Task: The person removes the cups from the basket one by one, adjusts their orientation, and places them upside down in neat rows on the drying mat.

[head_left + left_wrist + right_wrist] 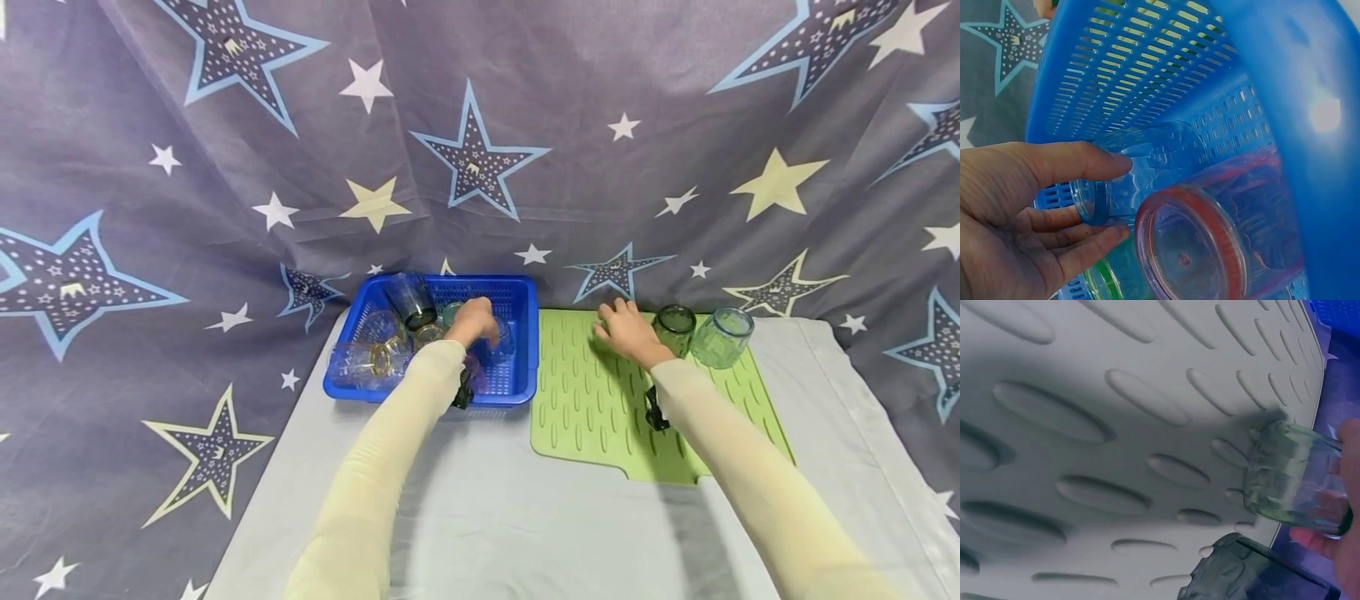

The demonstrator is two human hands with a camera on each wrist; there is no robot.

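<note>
Head view, left hand gripping blue glass in basket; right hand beside green glass

star-print backdrop cloth, pale tablecloth

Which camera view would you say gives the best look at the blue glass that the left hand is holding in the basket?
The left wrist view: the blue glass lies on its side, close up, pinched by the left hand. In the head view the hand mostly hides it inside the blue basket. The right wrist view misses it.
</note>
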